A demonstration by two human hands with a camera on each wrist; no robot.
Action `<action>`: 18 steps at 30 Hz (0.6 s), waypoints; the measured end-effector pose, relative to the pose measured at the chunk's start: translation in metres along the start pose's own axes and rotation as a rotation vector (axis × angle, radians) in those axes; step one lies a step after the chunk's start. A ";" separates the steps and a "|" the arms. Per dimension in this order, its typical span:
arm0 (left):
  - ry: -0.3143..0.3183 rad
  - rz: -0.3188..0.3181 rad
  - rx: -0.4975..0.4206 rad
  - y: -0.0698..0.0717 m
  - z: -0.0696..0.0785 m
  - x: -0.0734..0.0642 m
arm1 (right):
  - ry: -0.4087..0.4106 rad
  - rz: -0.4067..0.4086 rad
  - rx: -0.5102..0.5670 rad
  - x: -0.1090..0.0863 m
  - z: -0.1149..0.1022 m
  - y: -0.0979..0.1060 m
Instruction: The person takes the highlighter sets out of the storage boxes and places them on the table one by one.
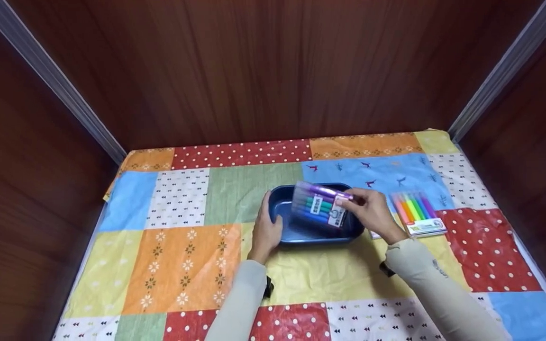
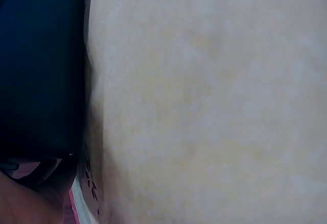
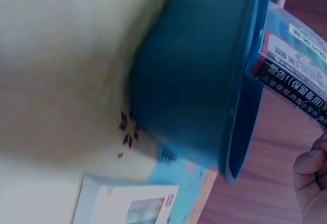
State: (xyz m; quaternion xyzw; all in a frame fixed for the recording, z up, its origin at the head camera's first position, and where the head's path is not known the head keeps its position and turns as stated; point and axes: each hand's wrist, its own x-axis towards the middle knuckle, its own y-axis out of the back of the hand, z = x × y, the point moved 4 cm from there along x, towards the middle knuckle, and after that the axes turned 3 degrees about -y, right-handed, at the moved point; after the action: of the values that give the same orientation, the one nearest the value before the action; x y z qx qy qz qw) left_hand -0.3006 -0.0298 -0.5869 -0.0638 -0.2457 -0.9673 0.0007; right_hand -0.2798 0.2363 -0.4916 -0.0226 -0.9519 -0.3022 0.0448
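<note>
My left hand grips the left end of a dark blue rectangular basin, thumb at the rim and fingers along the outer wall. Over the basin's opening, my right hand pinches a clear pack of markers by its right end. Purple, green and blue markers show through the plastic, and the pack is tilted. In the right wrist view the labelled end of the marker pack overlaps the basin's rim. The left wrist view shows mostly cloth and the basin's dark side.
To the right lies a pack of rainbow-coloured pens with a white label. A white box stands beside the basin, mostly hidden by my right hand in the head view. A patchwork cloth covers the table, with brown panels around it.
</note>
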 end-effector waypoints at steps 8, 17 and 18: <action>0.017 -0.001 0.009 0.002 0.001 0.000 | 0.017 0.164 0.012 0.001 0.006 0.022; 0.024 0.011 0.016 0.001 0.002 0.000 | -0.006 0.240 0.057 0.001 0.013 0.035; 0.024 0.007 0.013 0.000 0.002 0.000 | -0.007 0.248 0.056 0.001 0.014 0.037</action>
State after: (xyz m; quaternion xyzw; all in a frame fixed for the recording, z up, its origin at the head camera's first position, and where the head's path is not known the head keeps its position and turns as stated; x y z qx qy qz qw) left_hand -0.3003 -0.0290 -0.5853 -0.0530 -0.2516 -0.9663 0.0076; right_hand -0.2787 0.2747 -0.4815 -0.1398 -0.9500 -0.2677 0.0790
